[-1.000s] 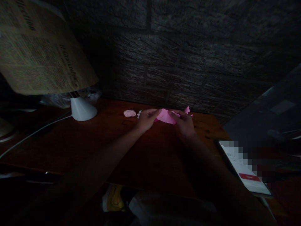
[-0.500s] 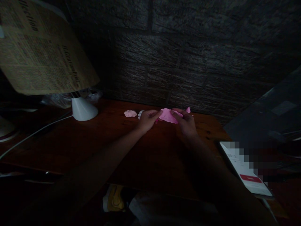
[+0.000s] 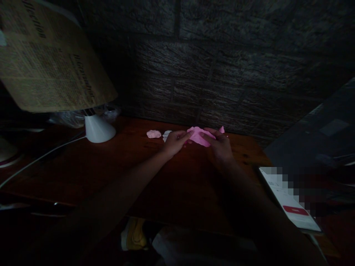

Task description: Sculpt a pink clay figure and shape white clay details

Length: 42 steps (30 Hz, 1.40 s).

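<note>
Tabletop [image 3: 166, 181], dark reddish wood, dim light. 2 bare hands at work near its far edge, right of the middle of that edge.

Left hand [image 3: 174, 143]: gripping the left end of the pink sheet [image 3: 199, 136], thumb on top. Right hand [image 3: 221, 144]: gripping the right end of same, thumb on the face turned up. Sheet thin, uneven along its rim, spread between the 2 hands; whether it touches the wood, cannot tell.

Left of left hand, close to the far edge: white piece [image 3: 166, 135], partly hidden by that hand; then pale pink piece [image 3: 153, 134], flat, roughly oval, apart from the white. Just beyond right hand: pink scrap [image 3: 222, 129], pointed, mostly covered.

Toward the far left corner: lamp [image 3: 99, 128], white cone base, shade printed with text. Along the right edge: lit screen [image 3: 291, 201], 1 red bar on it, part pixelated. Stone-block wall [image 3: 188, 66] behind the far edge.
</note>
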Tool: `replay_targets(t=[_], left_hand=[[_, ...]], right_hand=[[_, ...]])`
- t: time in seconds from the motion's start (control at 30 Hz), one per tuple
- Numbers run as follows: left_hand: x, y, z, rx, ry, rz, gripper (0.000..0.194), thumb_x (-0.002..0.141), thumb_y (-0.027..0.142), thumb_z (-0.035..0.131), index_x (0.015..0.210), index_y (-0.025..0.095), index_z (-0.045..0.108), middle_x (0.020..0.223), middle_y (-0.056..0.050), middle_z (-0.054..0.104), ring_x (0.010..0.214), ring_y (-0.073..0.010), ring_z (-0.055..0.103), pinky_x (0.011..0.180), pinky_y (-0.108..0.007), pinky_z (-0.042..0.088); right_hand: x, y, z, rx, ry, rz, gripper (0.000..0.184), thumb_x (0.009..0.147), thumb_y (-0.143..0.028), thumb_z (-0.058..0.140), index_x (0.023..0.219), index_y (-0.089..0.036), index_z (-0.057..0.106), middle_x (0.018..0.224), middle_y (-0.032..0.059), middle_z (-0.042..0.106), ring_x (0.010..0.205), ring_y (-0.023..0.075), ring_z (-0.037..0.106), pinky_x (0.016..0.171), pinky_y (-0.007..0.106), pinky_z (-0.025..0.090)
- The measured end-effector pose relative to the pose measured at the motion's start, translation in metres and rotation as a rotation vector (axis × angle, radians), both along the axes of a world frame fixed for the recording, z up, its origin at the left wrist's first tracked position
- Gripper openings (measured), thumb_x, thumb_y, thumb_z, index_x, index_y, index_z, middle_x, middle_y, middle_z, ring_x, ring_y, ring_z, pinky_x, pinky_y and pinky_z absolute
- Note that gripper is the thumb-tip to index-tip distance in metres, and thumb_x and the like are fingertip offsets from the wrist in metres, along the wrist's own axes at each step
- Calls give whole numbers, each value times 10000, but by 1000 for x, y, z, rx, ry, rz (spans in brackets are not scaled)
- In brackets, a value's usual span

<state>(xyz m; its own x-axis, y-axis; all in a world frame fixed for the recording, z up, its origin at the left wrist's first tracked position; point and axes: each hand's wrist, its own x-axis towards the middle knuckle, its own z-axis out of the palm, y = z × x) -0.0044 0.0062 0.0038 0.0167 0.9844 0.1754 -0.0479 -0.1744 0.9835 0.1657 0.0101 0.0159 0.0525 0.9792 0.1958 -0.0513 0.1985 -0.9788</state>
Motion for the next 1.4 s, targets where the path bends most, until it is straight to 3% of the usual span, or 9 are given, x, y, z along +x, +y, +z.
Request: replay_targets(t=[0.1, 0.2, 0.3, 0.5, 0.67, 0.83, 1.07, 1.3, 1.4], left_hand=[[-1, 2, -2, -10, -33, 29, 269, 817, 430, 743, 709, 187, 700, 665, -42, 699, 590, -124, 609, 556, -254, 441], [-4, 6, -5, -9, -102, 88, 304, 813, 463, 747, 718, 179, 697, 676, -44, 715, 586, -116, 607, 584, -258, 469], [-6, 8, -6, -24, -140, 104, 353, 771, 508, 778, 700, 176, 679, 664, -42, 713, 590, -120, 616, 582, -255, 478], [-3, 7, -4, -72, -165, 50, 322, 780, 473, 778, 705, 175, 681, 696, -47, 713, 594, -108, 606, 579, -249, 466], [-5, 9, -6, -33, -134, 71, 347, 762, 492, 783, 667, 180, 665, 647, -35, 678, 574, -110, 590, 566, -259, 471], [-7, 10, -7, -26, -157, 97, 376, 717, 524, 804, 658, 180, 665, 633, -24, 669, 575, -104, 588, 566, -250, 475], [-6, 11, -8, -23, -156, 94, 299, 739, 437, 814, 684, 175, 681, 638, -24, 674, 571, -104, 594, 567, -255, 478], [-7, 11, -7, -50, -216, 95, 186, 763, 326, 795, 802, 170, 701, 695, -13, 690, 577, -107, 621, 564, -247, 500], [-6, 8, -5, -55, -184, 40, 153, 759, 286, 801, 804, 168, 713, 767, -30, 713, 638, -114, 645, 625, -267, 538]], right_hand=[[-2, 0, -2, -9, 46, 54, 414, 655, -471, 856, 950, -207, 739, 1004, 86, 767, 982, 262, 709, 861, 406, 568], [-3, 0, -4, -46, 38, 90, 390, 691, -570, 812, 791, -207, 708, 802, 44, 716, 788, 206, 674, 736, 358, 555], [0, 2, -5, -47, 1, 35, 468, 706, -647, 776, 618, -219, 607, 617, -8, 578, 613, 149, 559, 640, 322, 509], [6, 1, 0, 86, -182, -30, 502, 799, -666, 673, 577, -232, 556, 551, -12, 495, 559, 148, 470, 558, 320, 420], [2, -5, 5, 73, -185, -1, 434, 801, -628, 684, 643, -229, 621, 603, 16, 583, 622, 172, 542, 606, 335, 463], [1, -5, 4, 22, -171, 82, 385, 691, -563, 799, 634, -220, 635, 637, 15, 628, 614, 159, 536, 635, 344, 470], [3, -2, 1, 26, -152, 107, 312, 728, -526, 795, 698, -225, 721, 692, 44, 697, 757, 213, 645, 737, 378, 511], [0, -4, -4, -115, -202, 373, 328, 671, -448, 852, 908, -231, 783, 891, 47, 780, 812, 198, 685, 734, 334, 527], [-1, -5, -2, -84, -144, 324, 356, 698, -468, 835, 968, -241, 780, 981, 61, 783, 869, 210, 696, 759, 342, 543]])
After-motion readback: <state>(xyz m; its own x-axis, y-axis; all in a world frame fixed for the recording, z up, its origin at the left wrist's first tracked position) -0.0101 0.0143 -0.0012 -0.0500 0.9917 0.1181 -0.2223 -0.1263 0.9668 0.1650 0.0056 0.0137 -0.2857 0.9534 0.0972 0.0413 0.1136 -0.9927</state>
